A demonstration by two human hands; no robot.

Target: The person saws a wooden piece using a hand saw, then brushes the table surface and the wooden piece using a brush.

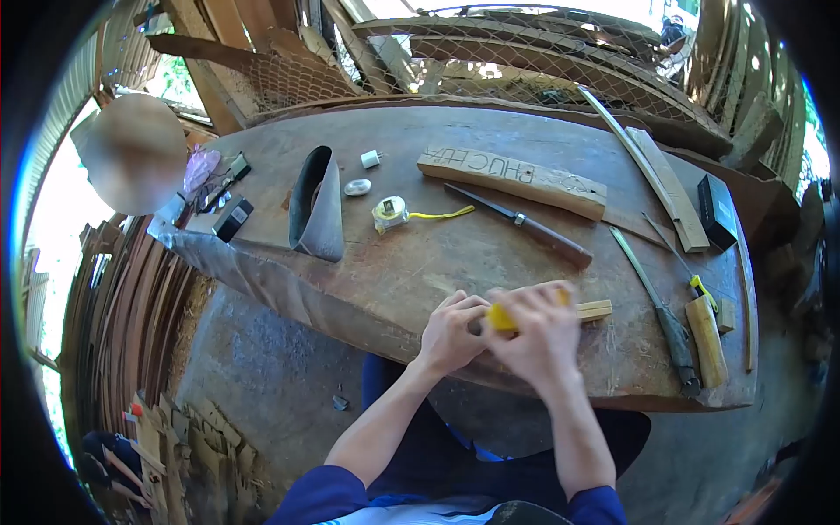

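Note:
My right hand (538, 328) is closed around a yellow object (502, 317), blurred by motion, whose kind I cannot make out. It is over a small pale wooden piece (595, 311) with a groove along it, whose right end sticks out past my fingers near the table's front edge. Just to the left, my left hand (452, 332) is closed with its fingers curled, close to the right hand. What lies inside it is hidden. Beyond both hands rests a file with a wooden handle (560, 244), in front of a thick lettered wooden block (512, 184).
The wooden table (385, 271) holds a tape measure (390, 213), a dark curved sheet (317, 210), a white charger (371, 159), wood strips (669, 188), a black box (717, 213) and a wooden-handled tool (707, 341). A person (131, 157) is at the left; another (114, 464) is lower left.

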